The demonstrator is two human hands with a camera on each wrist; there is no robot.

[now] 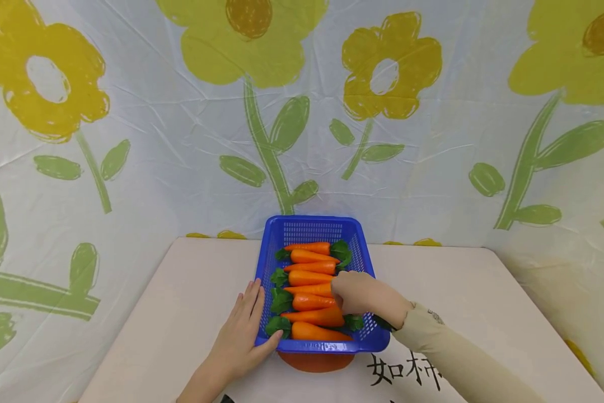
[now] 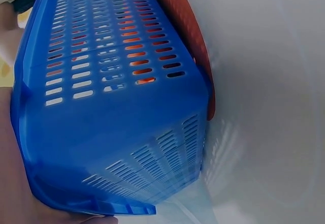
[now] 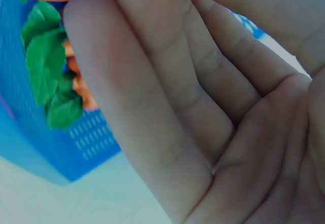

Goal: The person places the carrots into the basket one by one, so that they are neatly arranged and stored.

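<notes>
A blue plastic basket (image 1: 327, 346) with slotted walls holds a column of several orange carrots (image 1: 314, 332) with green leafy tops. My left hand (image 1: 241, 330) lies along the basket's left rim with fingers extended; in the left wrist view it appears at the lower left beside the slotted wall. Reaching in from the right, my right hand (image 1: 357, 291) has curled fingers over the thick end of a middle carrot (image 1: 309, 290), whose right end they hide. In the right wrist view the fingers bend toward the thumb, and their contact with the carrot falls outside the frame.
The basket stands on a pale table (image 1: 171, 313) against a white cloth backdrop (image 1: 181, 129) with printed flowers. Beneath its front edge shows a reddish-brown rounded shape (image 1: 317, 362). Black written characters (image 1: 404, 369) mark the tabletop under the right sleeve (image 1: 448, 341).
</notes>
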